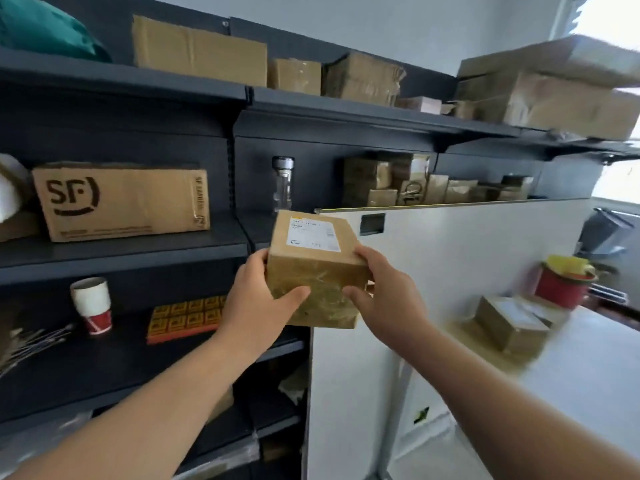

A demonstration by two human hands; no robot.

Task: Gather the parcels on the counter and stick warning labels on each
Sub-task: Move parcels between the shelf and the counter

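I hold a small brown cardboard parcel (317,268) in the air in front of the dark shelving, a white shipping label on its top face. My left hand (258,292) grips its left side with the thumb across the front. My right hand (384,292) grips its right side, thumb on the front and fingers over the top edge. A second brown parcel (509,327) with a white label lies on the white counter (588,382) at the right. A sheet of yellow and orange stickers (185,317) lies on a shelf behind my left hand.
Dark metal shelves (121,252) hold an SF carton (121,200), a paper cup (92,304), a clear bottle (283,183) and several brown boxes. A white partition (450,254) stands between shelving and counter. A red container (562,284) sits at the counter's far end.
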